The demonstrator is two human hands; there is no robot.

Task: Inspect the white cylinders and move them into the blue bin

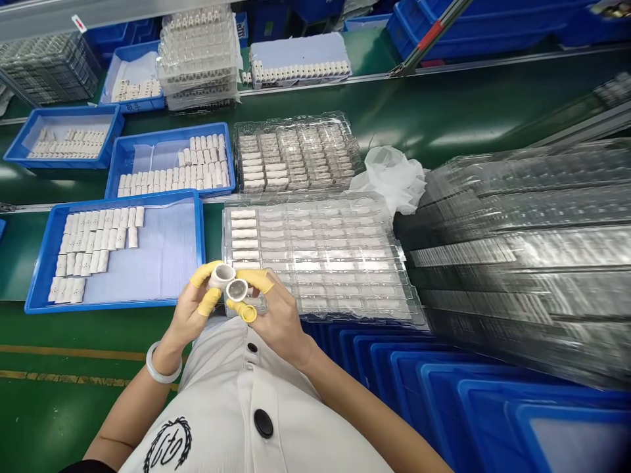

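A: Where are the hands, and what do they have?

B: Both are pinched nearly closed at the near edge of a green counter, in front of a white buttoned shirt. The left hand, with yellow finger covers, grips one hollow white cylinder between thumb and finger. The right hand, covered likewise, grips a second white cylinder. The pieces sit side by side, open ends up, apparently touching.

A: What lies around them?

B: To the left, a shallow blue plastic bin with a pale liner carries uneven rows of small white cylinders. Just beyond the hands and to the right is a wide clear plastic tray, ribbed into columns. Its leftmost column shows bright white cylinders; the other columns look dimmer, seemingly under clear plastic.

A: How far along is it?

B: Partway, I'd judge. The bin's rows cover its left and far parts, leaving bare liner on the right. Many pieces remain in the tray, though the hands hide its near left corner. The two held cylinders are in neither container, so they look unfinished.
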